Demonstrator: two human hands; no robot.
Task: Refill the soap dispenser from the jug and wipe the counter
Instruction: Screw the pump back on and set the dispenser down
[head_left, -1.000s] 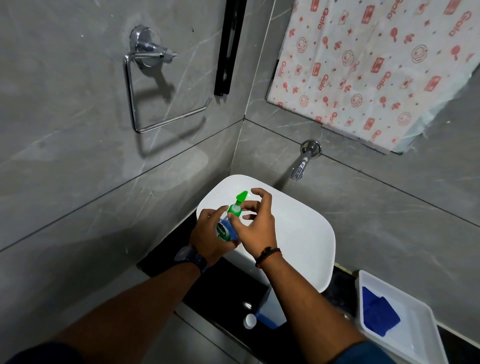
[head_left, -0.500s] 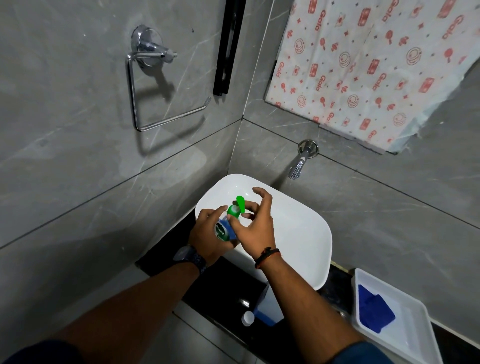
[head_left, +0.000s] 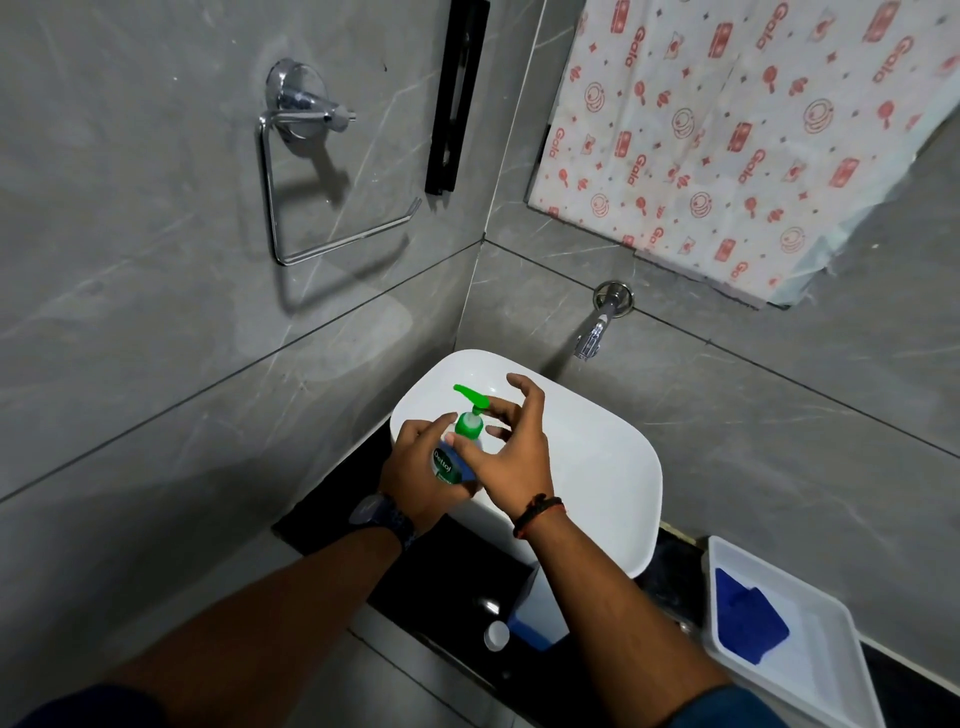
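Observation:
A small soap dispenser (head_left: 451, 464) with a green and blue label and a green pump top (head_left: 470, 414) is held over the near left edge of the white basin (head_left: 597, 467). My left hand (head_left: 418, 475) is wrapped around the bottle's body. My right hand (head_left: 511, 449) pinches the green collar with thumb and fingers, the other fingers spread. The pump nozzle points up and left. The jug (head_left: 537, 616), white and blue with a white cap (head_left: 496, 635), lies on the black counter (head_left: 441, 577) below the basin, partly hidden by my right forearm.
A white tray (head_left: 810, 654) holding a folded blue cloth (head_left: 748, 616) sits on the counter at the right. A chrome tap (head_left: 597, 325) sticks out of the grey tiled wall above the basin. A chrome towel ring (head_left: 311, 176) hangs on the left wall.
The green pump nozzle has turned from pointing up-right to pointing up-left, while my right hand keeps hold of the collar. My left hand still grips the bottle.

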